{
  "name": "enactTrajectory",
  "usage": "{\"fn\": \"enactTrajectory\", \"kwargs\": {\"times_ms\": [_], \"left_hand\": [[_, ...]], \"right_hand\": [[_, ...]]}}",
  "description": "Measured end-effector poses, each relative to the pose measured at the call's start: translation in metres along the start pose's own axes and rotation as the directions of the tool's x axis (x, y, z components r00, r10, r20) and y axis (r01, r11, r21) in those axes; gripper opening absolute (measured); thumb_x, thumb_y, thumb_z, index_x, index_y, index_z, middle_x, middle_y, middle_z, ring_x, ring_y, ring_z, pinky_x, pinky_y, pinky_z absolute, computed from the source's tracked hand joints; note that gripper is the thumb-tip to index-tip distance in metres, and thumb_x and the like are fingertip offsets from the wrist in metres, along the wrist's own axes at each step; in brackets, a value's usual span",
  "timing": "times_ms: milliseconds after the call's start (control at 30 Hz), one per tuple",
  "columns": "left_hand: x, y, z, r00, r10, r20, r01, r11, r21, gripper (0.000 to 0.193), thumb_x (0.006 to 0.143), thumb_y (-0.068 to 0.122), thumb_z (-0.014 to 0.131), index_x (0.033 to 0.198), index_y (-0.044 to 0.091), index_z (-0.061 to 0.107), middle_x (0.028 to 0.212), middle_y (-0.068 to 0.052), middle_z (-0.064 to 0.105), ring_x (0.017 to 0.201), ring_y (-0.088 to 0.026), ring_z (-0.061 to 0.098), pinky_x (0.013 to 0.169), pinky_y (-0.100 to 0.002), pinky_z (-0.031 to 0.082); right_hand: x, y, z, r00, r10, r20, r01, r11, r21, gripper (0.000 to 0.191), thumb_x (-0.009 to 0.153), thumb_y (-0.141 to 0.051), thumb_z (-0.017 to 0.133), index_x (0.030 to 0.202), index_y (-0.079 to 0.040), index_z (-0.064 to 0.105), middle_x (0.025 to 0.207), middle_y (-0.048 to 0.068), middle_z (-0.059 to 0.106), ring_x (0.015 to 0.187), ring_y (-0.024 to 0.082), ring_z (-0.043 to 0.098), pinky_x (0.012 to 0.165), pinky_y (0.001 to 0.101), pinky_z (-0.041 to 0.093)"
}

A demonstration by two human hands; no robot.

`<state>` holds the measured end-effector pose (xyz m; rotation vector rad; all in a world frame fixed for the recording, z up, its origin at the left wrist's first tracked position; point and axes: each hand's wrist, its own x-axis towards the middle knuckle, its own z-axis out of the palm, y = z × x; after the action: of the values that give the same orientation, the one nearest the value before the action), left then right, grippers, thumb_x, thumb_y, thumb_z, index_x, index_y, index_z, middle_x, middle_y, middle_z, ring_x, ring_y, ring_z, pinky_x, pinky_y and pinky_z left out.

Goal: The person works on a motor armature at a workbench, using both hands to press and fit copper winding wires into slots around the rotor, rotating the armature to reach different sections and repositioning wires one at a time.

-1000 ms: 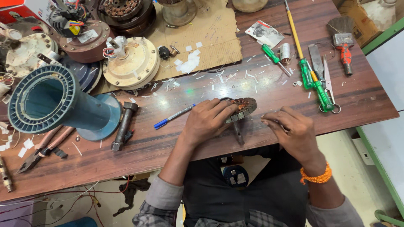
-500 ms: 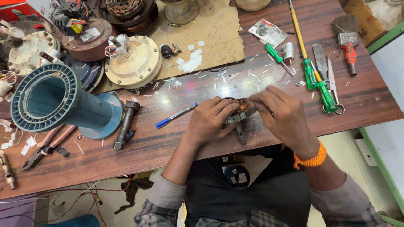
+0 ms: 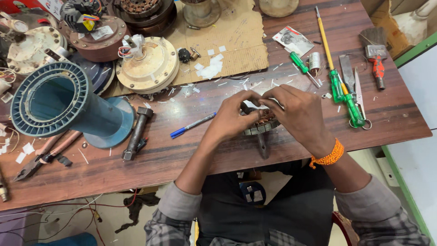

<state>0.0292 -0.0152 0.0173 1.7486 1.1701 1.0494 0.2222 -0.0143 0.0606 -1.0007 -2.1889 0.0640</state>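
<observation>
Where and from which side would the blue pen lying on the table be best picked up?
Pinch the blue pen across its pale barrel near the middle, coming from straight above. It lies flat and slanted on the wooden table, with bare wood on both long sides, apart from the left hand and the dark metal tool.

Bare desk (image 3: 182, 155) strip along near edge, L of left hand (image 3: 232, 119): passable. Blue pen (image 3: 192, 125) just L of that hand; black hammer (image 3: 136, 133) and big blue spool (image 3: 63, 107) block further L. Green screwdrivers (image 3: 343, 93) and scissors (image 3: 359, 102) crowd R of right hand (image 3: 296, 111).
</observation>
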Motion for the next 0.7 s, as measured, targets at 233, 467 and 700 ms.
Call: {"fn": "enactTrajectory", "kwargs": {"times_ms": [233, 467, 700], "left_hand": [[-0.002, -0.016, -0.022, 0.98, 0.086, 0.177, -0.102, 0.991, 0.085, 0.021, 0.085, 0.019, 0.079, 0.105, 0.014, 0.081, 0.095, -0.004, 0.079, 0.085, -0.018, 0.075, 0.077, -0.033, 0.058], [-0.005, -0.016, -0.026, 0.939, 0.276, 0.205, -0.308, 0.94, 0.149, 0.022, 0.088, 0.016, 0.077, 0.11, 0.018, 0.08, 0.102, -0.001, 0.078, 0.089, -0.02, 0.077, 0.077, -0.031, 0.06], [-0.001, -0.015, -0.029, 0.915, 0.333, 0.23, -0.384, 0.892, 0.239, 0.023, 0.086, 0.017, 0.078, 0.108, 0.02, 0.08, 0.099, -0.001, 0.078, 0.084, -0.023, 0.075, 0.072, -0.033, 0.058]], "right_hand": [[-0.015, -0.019, -0.012, 0.971, 0.153, 0.182, -0.172, 0.98, 0.098, 0.018, 0.086, -0.021, 0.081, 0.092, -0.007, 0.073, 0.075, 0.011, 0.069, 0.061, 0.026, 0.067, 0.056, 0.0381, 0.05], [-0.045, -0.04, -0.007, 0.989, 0.091, 0.116, -0.111, 0.979, 0.173, 0.013, 0.088, -0.013, 0.076, 0.098, -0.006, 0.072, 0.09, 0.011, 0.075, 0.077, 0.029, 0.074, 0.061, 0.0367, 0.055], [-0.074, -0.032, 0.013, 0.993, 0.108, 0.052, -0.116, 0.978, 0.172, 0.014, 0.085, -0.004, 0.075, 0.098, -0.006, 0.072, 0.089, 0.009, 0.075, 0.075, 0.025, 0.074, 0.062, 0.0343, 0.057]]}}
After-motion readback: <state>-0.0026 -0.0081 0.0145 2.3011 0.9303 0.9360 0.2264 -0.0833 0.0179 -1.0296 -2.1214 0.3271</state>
